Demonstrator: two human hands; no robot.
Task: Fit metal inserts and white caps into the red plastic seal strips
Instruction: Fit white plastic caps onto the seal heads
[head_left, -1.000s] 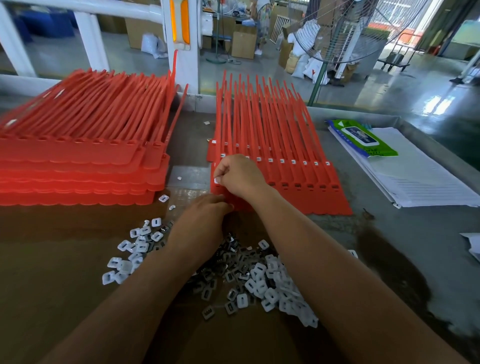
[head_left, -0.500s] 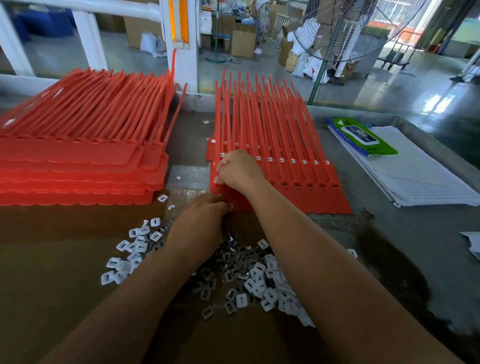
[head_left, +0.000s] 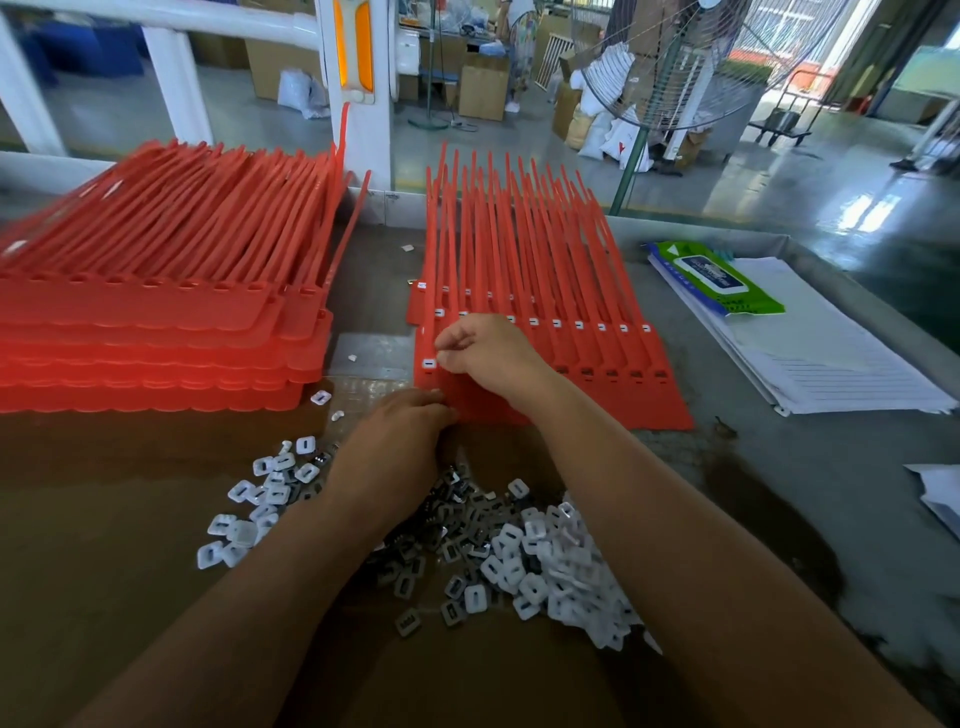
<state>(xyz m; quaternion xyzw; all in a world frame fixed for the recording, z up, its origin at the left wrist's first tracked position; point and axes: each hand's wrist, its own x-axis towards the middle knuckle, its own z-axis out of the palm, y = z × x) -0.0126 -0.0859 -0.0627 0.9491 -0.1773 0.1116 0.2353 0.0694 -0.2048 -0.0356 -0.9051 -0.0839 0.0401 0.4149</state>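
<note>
Head view: right hand (head_left: 493, 358) on red seal strips (head_left: 561, 280), contents unseen.

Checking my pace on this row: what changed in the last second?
The right hand edged slightly right, uncovering a white cap seated in the red strips. The left hand stays at their near edge; the loose pile of parts is unchanged.
</note>
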